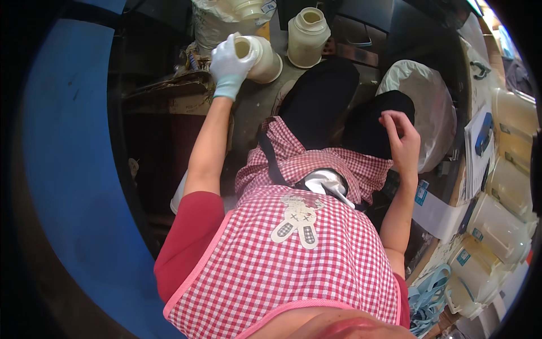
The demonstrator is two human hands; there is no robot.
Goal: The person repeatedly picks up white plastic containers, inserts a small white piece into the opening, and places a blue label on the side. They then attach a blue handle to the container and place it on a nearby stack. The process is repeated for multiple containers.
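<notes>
Left grip (228,65) is hemmed in: its cream jar (261,56) on its right, a second jar (307,35) beyond, a sack (212,25) just above, cardboard (169,90) below-left. Right grip (402,135) hangs free over the knee (372,121), white bag (429,107) close on its right.

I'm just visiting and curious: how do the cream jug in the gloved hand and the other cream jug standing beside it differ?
The held jug is tipped on its side, its mouth facing the camera; the standing jug is upright on the floor. The left hand, in a pale glove, grips the held jug at its rim; nothing touches the standing jug. The standing jug lies farther from the person. Both are cream, round, open-mouthed and much alike in shape.
</notes>
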